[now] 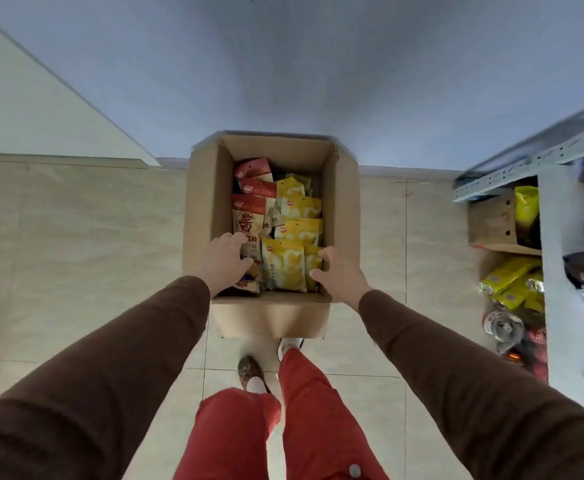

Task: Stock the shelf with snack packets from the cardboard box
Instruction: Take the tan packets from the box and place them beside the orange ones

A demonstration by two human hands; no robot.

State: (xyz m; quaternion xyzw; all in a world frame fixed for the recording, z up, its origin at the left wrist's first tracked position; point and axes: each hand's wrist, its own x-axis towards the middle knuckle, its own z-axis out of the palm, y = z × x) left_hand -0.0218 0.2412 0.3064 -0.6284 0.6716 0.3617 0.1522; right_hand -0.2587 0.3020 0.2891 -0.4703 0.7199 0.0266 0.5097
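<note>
Open cardboard box (272, 317) on the tiled floor (76, 254), pushed up to the blue-grey wall (283, 64), flaps spread to left and right. Inside, snack packets in two columns: red-and-cream packets (249, 216) on the left, yellow packets (297, 220) on the right, overlapping from far to near. Left hand (224, 261) at the near-left corner of the box, fingers curled over the lower end of a red-and-cream packet, thumb pressing its near side, so grasping that packet. Right hand (339, 275) at the near-right corner, fingers bent round the right edge of the nearest yellow packet (285, 265), thumb against its lower part, grasping it. Both arms in brown sleeves (127, 358), reaching down from the near edge; red trousers (301, 427) and two feet just near of the box. Shelf unit (560, 258) at the far right, white upright and perforated metal rail, already carrying yellow and dark packets, blurred; a smaller cardboard carton (491, 223) with yellow bags tucked in its lower level.
</note>
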